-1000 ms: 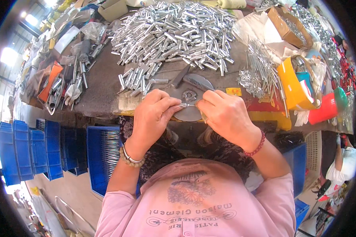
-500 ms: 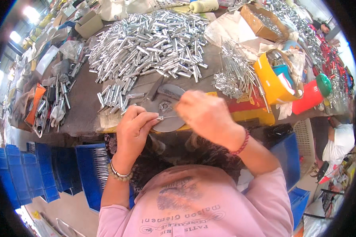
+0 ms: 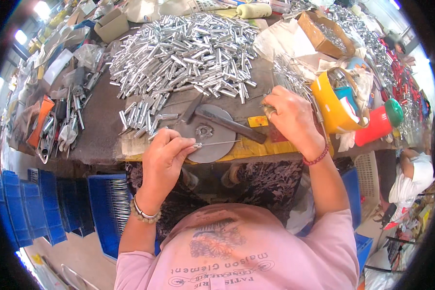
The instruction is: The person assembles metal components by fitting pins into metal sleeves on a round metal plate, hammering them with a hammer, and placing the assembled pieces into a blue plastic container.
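My left hand (image 3: 163,157) is closed in a pinch on a small metal tube (image 3: 197,145). From the tube a thin metal rod (image 3: 221,143) sticks out to the right, above a round grey metal disc (image 3: 209,155). Across the disc lies a hammer (image 3: 233,126), its head at the far left and its handle pointing to the near right. My right hand (image 3: 295,118) is over the small metal parts right of the disc, its fingers curled together. What sits in those fingers, if anything, is hidden.
A large heap of short metal tubes (image 3: 183,58) covers the far middle. Thin metal rods (image 3: 290,70) lie beyond my right hand, beside a yellow container (image 3: 329,104) and a red one (image 3: 372,129). Blue bins (image 3: 104,208) stand below the table's left side.
My right hand has moved from above the disc to the right, over the small parts, uncovering the hammer handle and the rod. My left hand keeps its grip in nearly the same place.
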Available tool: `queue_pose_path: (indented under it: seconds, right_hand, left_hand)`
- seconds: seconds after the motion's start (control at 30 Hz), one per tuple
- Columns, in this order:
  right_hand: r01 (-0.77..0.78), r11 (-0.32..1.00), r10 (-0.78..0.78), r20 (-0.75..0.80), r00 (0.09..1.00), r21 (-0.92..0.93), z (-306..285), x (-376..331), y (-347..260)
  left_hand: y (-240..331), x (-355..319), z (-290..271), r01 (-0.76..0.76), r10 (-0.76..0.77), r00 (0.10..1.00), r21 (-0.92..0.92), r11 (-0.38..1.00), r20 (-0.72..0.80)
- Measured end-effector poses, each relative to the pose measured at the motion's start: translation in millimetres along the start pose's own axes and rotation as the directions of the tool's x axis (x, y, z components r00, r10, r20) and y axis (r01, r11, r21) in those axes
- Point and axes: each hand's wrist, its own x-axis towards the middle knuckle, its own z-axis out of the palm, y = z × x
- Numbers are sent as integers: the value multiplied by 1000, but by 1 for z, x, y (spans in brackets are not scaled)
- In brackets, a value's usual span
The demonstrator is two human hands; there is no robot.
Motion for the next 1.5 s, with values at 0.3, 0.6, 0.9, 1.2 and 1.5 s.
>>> queue_pose_path:
  seconds: [0.3, 0.6, 0.9, 1.2, 1.5]
  right_hand:
    - [46, 999, -47, 23, 999, 18, 7, 13, -7]
    - [116, 700, -46, -118, 992, 704, 26, -7, -108]
    - [223, 847, -120, -235, 964, 483, 56, -8, -120]
    - [278, 905, -190, -276, 942, 323, 55, -13, -119]
    - [126, 991, -126, 4, 992, 54, 14, -6, -80]
  left_hand:
    - [0, -2, 0, 41, -41, 999, -13, 999, 26]
    - [-6, -3, 1, 29, -30, 999, 23, 999, 23]
    - [-4, -4, 2, 12, -10, 999, 31, 999, -45]
    - [-5, -6, 4, 11, -11, 1000, 3, 1000, -21]
    - [-3, -6, 3, 24, -24, 999, -2, 1000, -32]
